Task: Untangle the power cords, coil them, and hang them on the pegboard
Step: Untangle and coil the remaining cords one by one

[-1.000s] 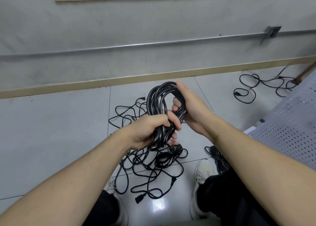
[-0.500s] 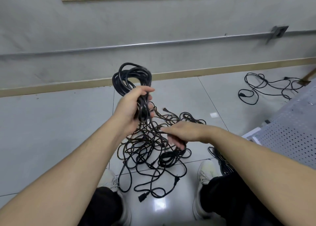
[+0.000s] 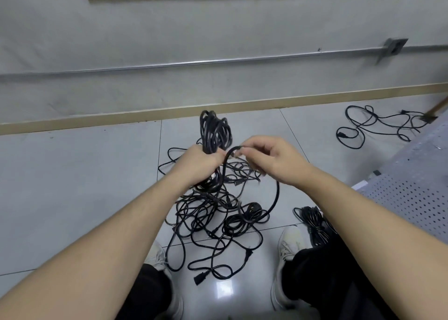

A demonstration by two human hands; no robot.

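My left hand (image 3: 197,163) grips a coil of black power cord (image 3: 214,130) around its middle, the loops standing up above my fist. Close beside it, my right hand (image 3: 278,161) pinches the loose end of a black cord (image 3: 231,151), which arcs down to the floor. Below both hands a tangled pile of black cords (image 3: 218,218) lies on the grey tiles between my feet. The grey perforated pegboard (image 3: 417,193) lies at the right edge.
Another loose black cord (image 3: 371,125) sprawls on the floor at the far right by the wall. A coiled black cord (image 3: 312,222) lies beside my right shoe (image 3: 288,244). A wooden skirting (image 3: 169,116) and a metal conduit run along the wall.
My left hand has brought the coil back toward the centre and lower. My right hand has risen from the pile with a cord end pinched, meeting the left hand.
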